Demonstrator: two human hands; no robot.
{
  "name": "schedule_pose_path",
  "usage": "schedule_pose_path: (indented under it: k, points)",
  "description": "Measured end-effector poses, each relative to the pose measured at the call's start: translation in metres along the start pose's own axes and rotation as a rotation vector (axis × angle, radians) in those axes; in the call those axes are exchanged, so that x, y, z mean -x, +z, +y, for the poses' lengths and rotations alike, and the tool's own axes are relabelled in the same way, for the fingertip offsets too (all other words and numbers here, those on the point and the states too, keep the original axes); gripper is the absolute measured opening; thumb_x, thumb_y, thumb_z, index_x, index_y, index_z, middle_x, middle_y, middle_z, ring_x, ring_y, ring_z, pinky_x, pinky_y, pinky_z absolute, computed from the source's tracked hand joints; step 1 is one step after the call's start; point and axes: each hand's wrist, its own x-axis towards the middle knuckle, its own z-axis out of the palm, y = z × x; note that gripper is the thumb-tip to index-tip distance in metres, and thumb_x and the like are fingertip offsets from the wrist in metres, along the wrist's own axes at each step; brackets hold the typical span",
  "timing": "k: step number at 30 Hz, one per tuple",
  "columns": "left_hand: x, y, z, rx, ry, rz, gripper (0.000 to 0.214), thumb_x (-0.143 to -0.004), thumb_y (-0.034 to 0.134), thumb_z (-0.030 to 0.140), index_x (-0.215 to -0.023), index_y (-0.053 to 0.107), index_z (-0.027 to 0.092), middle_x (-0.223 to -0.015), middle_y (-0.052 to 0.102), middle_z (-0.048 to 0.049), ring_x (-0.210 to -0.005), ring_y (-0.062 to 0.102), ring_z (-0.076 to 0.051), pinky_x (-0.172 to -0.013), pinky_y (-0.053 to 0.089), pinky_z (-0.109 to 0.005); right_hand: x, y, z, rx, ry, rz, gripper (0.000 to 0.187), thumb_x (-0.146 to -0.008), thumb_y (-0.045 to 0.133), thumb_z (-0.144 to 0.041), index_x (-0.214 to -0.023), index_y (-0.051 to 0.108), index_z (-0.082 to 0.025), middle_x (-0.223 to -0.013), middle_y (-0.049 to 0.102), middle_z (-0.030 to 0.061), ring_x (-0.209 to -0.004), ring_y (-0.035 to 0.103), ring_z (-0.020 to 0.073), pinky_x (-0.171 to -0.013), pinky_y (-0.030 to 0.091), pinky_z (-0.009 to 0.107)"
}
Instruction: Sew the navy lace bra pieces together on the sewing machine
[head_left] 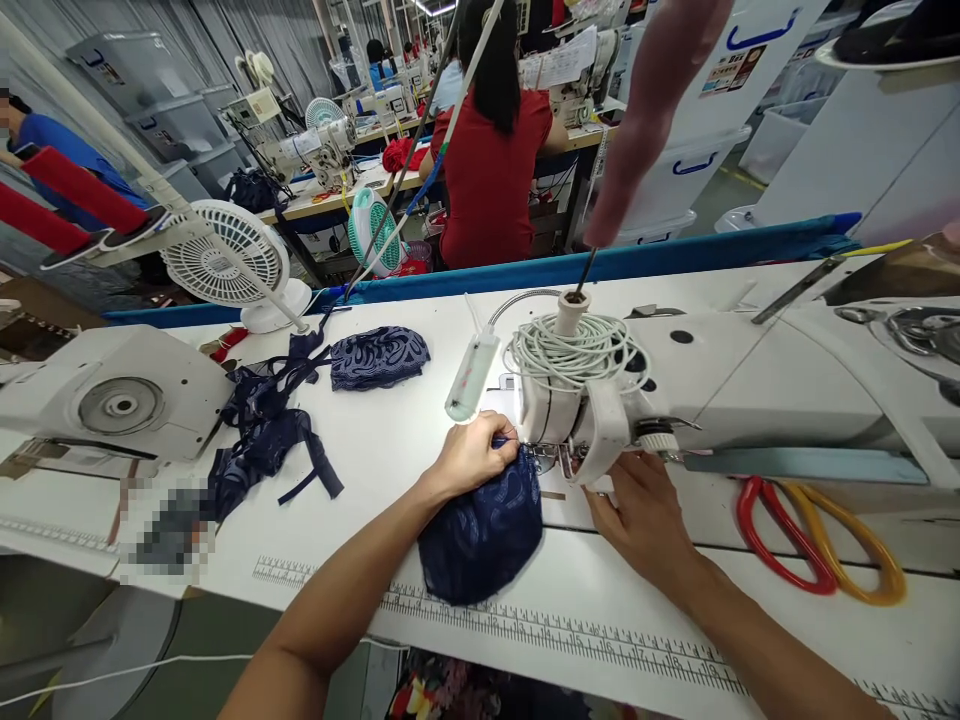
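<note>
A navy lace fabric piece [484, 530] lies on the white table, its top edge at the presser foot of the sewing machine [574, 420]. My left hand [476, 458] is closed on that top edge, thumb and fingers pinched together just left of the foot. On the other side of the machine head, my right hand [637, 510] reaches in close to the needle area. Its fingertips are partly hidden behind the machine, so what they touch does not show. A small lamp [472, 375] on a bendy neck hangs above my left hand.
Scissors [817, 540] with red and yellow handles lie at right. Farther left are a folded navy lace piece [380, 357], a tangle of navy strips [262, 430], a white fan [225, 255] and another machine [112, 395]. A person in red [491, 170] sits beyond the blue edge.
</note>
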Motion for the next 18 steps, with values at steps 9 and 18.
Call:
schedule_pose_path:
  k: [9,18]
  points:
    - [0.008,0.0,0.004,-0.012,0.009,0.009,0.01,-0.081,0.059,0.026,-0.079,0.066,0.02,-0.087,0.069,-0.0002,-0.081,0.062,-0.018,-0.073,0.045,-0.025,0.002,0.004,-0.003,-0.017,-0.034,0.04,0.017,-0.086,0.051,-0.005,-0.09,0.057,-0.02,-0.073,0.06,0.0019,-0.067,0.054,0.0162,-0.071,0.042,0.034]
    - [0.009,-0.002,0.001,0.046,0.014,0.038,0.008,-0.08,0.058,0.022,-0.076,0.063,0.018,-0.084,0.067,-0.0021,-0.078,0.06,-0.018,-0.072,0.044,-0.027,0.002,0.013,0.001,0.024,-0.117,-0.043,0.019,-0.092,0.052,-0.012,-0.085,0.068,-0.019,-0.076,0.066,0.0032,-0.065,0.057,0.0138,-0.077,0.045,0.035]
